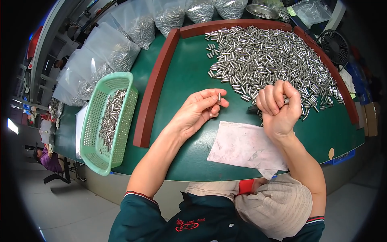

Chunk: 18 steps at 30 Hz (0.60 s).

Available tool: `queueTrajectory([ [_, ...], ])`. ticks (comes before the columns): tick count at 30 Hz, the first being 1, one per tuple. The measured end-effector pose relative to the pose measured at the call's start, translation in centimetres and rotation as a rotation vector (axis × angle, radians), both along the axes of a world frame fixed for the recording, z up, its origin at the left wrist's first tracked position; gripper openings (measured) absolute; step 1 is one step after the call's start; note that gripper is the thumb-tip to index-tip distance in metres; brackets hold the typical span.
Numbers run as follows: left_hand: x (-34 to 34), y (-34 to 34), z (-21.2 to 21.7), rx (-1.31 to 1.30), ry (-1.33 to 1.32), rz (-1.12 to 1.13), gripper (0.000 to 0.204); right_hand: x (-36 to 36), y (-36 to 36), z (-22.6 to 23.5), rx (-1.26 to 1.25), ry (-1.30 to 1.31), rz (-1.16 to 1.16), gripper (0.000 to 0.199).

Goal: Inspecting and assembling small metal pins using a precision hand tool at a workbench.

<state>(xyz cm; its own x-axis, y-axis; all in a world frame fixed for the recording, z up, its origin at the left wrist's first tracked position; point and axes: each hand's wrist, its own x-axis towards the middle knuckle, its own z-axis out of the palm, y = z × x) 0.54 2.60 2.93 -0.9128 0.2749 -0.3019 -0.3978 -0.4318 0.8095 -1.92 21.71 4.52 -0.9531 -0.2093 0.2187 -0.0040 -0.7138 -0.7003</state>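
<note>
My left hand [197, 111] pinches a small shiny metal pin [219, 97] upright between thumb and fingers, over the green tabletop [183, 157]. To its right, my right hand [279, 107] is closed in a fist. A dark end of something pokes out beside that fist, and a bit of metal shows between the fingers; what it is I cannot make out. Beyond both hands spreads a large heap of loose metal pins [266, 56]. Between my forearms, a stained whitish-pink cloth [246, 145] lies at the table's near edge.
Dark red wooden rails [155, 92] border the work area. Left of them stands a green plastic basket [131, 92] with pins inside. Clear bags of pins [139, 26] line the back and left. A metal bowl [262, 11] and a black fan [334, 47] are at the far right.
</note>
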Motion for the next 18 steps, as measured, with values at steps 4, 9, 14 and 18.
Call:
queueTrajectory([
  [4,0.1,0.1,0.0,-0.018,-0.004,0.008,0.020,-0.1,0.0,0.0,-0.005,-0.002,0.004,0.036],
  [9,-0.1,0.2,-0.2,-0.106,0.113,0.034,0.017,-0.4,0.0,0.1,-0.020,-0.001,-0.014,0.036],
  [14,-0.7,2.6,0.0,-1.046,0.579,-0.007,0.014,-1.0,0.5,0.0,-0.050,-0.002,-0.045,0.035],
  [18,-1.7,4.2,-0.7,-1.307,1.026,0.014,0.012,-1.2,0.6,0.2,-0.034,0.020,-0.072,0.035],
])
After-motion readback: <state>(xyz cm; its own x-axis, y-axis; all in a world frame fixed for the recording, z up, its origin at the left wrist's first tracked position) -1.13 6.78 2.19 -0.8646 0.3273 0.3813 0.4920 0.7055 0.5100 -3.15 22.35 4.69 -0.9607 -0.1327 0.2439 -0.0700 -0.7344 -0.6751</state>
